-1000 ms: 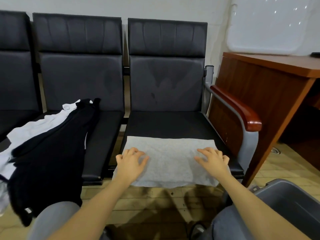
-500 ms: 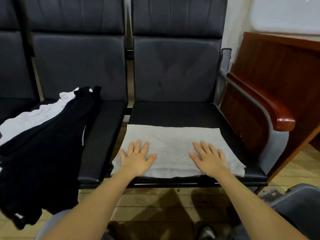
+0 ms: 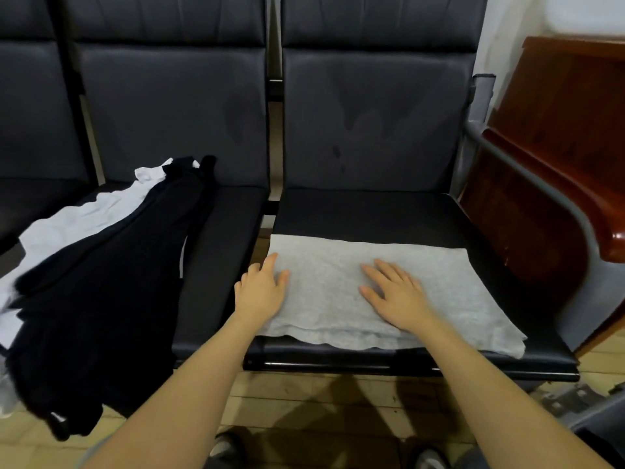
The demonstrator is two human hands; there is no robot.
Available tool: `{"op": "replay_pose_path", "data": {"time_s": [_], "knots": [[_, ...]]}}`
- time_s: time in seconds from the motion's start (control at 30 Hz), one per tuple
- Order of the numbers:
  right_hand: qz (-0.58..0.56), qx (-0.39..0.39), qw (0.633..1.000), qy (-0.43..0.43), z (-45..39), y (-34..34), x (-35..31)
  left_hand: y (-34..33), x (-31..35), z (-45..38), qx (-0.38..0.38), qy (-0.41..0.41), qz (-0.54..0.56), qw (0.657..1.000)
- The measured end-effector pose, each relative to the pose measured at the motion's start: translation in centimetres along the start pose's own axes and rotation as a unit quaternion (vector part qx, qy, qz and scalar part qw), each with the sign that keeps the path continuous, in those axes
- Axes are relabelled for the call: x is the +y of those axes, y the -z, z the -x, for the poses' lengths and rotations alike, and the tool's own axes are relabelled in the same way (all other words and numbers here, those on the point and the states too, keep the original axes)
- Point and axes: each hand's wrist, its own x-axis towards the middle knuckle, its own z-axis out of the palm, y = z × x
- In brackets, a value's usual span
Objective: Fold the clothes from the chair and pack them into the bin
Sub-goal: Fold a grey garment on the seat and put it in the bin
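A folded light grey garment (image 3: 439, 292) lies flat across the front of the right black seat (image 3: 365, 214). My left hand (image 3: 262, 289) rests on its left edge, fingers together and partly spread, palm down. My right hand (image 3: 395, 296) presses flat on the middle of the cloth with fingers apart. Neither hand grips anything. A black garment (image 3: 111, 282) is draped over the neighbouring seat on top of a white garment (image 3: 67, 225), hanging past the seat's front edge. Only a grey corner of the bin (image 3: 595, 421) shows at the lower right.
A chair armrest with a red-brown wooden top (image 3: 575, 198) rises at the right, with a wooden desk (image 3: 575, 96) behind it. Black seat backs fill the far side. Wooden floor (image 3: 304, 411) and my shoes lie below the seat edge.
My left hand has slid left to the garment's left edge and my right hand has moved toward its middle. The camera has come closer and tilted down.
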Motion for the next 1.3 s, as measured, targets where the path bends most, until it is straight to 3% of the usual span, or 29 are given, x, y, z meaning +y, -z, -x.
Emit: {"op": "replay_pose_path", "data": {"time_s": [0.23,0.4,0.53,0.73,0.83,1.13,1.3], "knots": [[0.059,-0.033,0.998,-0.001,0.8,-0.3,0.2,-0.1,-0.1,0.0,0.05,-0.061,0.032,0.996],[0.061,-0.029,0.998,0.001,2.0,-0.6,-0.3,1.0,0.2,0.5,0.068,-0.109,0.164,0.978],[0.068,-0.025,0.997,-0.004,2.0,-1.1,-2.6,3.0,1.6,0.5,0.128,-0.163,0.21,0.956],[-0.004,-0.011,1.0,-0.001,1.0,-2.0,-6.9,4.9,3.4,1.8,0.187,-0.271,0.187,0.925],[-0.081,0.044,0.996,0.0,1.4,-0.8,-5.3,4.8,4.6,2.4,0.167,-0.298,0.192,0.92],[0.032,0.063,0.996,-0.062,4.8,0.9,3.5,1.4,11.0,3.1,0.077,-0.31,0.25,0.914],[-0.079,0.059,0.993,-0.067,5.4,0.7,5.3,-1.5,14.5,3.5,0.036,-0.31,0.253,0.916]]}}
